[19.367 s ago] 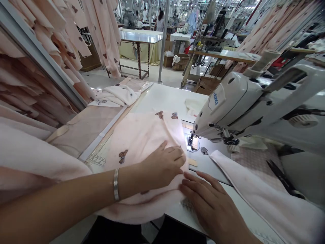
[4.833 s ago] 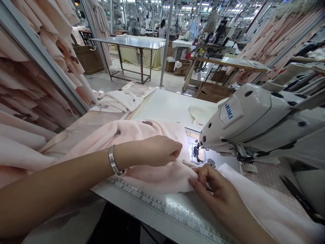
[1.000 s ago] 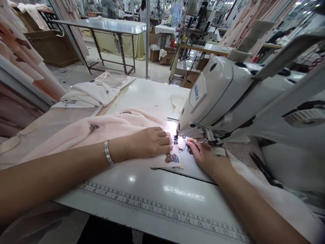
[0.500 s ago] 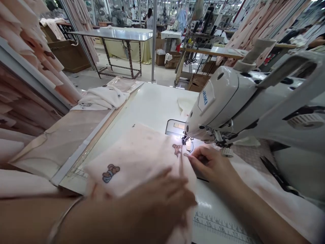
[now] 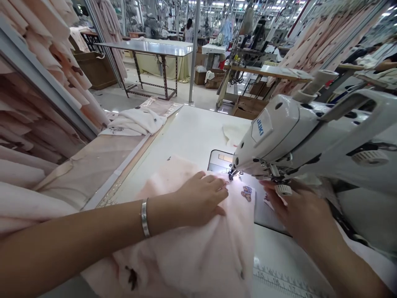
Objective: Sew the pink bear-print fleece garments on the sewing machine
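A pale pink fleece piece with small bear prints lies on the white sewing table, its far edge by the needle of the white sewing machine. My left hand rests flat on the fleece, fingers stretched toward the needle, a silver bangle on the wrist. My right hand hovers just under the machine head, to the right of the fleece, fingers extended and holding nothing I can see.
Folded white fleece lies at the table's far left. Pink garments hang on a rack at the left. A printed ruler runs along the table's near edge. Metal tables, boxes and other workers fill the hall behind.
The fleece has been pulled toward me and now drapes over the near edge. My left hand moved forward onto it near the needle. My right hand shifted right, away from the fabric.
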The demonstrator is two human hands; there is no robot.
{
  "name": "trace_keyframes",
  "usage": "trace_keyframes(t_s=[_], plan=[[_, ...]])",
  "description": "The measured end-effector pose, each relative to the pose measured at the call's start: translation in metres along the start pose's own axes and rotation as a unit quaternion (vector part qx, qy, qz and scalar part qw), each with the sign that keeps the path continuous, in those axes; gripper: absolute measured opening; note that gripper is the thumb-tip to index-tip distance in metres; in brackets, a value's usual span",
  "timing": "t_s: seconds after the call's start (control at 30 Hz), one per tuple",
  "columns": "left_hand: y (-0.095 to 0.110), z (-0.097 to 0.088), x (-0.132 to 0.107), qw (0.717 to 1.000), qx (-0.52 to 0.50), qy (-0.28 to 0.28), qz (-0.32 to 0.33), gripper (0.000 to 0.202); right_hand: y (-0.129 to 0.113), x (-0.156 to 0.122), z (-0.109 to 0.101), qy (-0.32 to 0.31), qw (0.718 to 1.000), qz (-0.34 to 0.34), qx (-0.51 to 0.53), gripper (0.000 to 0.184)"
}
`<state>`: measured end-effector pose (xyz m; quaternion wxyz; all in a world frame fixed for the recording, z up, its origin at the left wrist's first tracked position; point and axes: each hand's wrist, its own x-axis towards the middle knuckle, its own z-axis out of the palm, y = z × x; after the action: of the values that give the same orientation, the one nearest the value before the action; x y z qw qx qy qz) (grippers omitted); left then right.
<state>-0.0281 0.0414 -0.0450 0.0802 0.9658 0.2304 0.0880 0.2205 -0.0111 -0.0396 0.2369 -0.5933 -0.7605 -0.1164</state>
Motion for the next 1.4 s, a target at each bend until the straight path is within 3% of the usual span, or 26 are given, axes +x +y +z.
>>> trace_keyframes(t_s=[0.07, 0.2, 0.33, 0.43, 0.73, 0.97, 1.4], plan=[[-0.002, -0.002, 0.006, 1.000, 0.006, 0.011, 0.015, 0.042, -0.023, -0.005, -0.003, 0.023, 0.999, -0.029, 0.022, 0.021], [-0.003, 0.003, 0.006, 0.998, -0.015, 0.056, 0.020, 0.045, -0.052, -0.022, 0.008, -0.064, 0.993, -0.101, 0.017, 0.042], [-0.001, 0.005, 0.002, 0.997, -0.021, 0.066, 0.012, 0.042, -0.034, -0.038, 0.021, -0.126, 0.982, -0.127, -0.059, 0.048], [-0.004, 0.003, 0.003, 0.997, -0.025, 0.068, 0.013, 0.044, -0.019, -0.041, 0.022, -0.139, 0.979, -0.134, -0.071, 0.051], [-0.021, 0.004, 0.017, 0.998, -0.025, 0.050, 0.013, 0.045, -0.008, -0.025, 0.026, -0.159, 0.975, -0.135, -0.080, 0.059], [-0.032, 0.006, 0.031, 0.997, -0.060, 0.045, -0.021, 0.053, 0.005, -0.022, 0.034, -0.198, 0.974, -0.059, -0.089, 0.058], [-0.037, 0.013, 0.036, 0.992, -0.098, 0.072, -0.043, 0.060, 0.016, -0.023, 0.042, -0.156, 0.986, -0.044, -0.029, 0.053]])
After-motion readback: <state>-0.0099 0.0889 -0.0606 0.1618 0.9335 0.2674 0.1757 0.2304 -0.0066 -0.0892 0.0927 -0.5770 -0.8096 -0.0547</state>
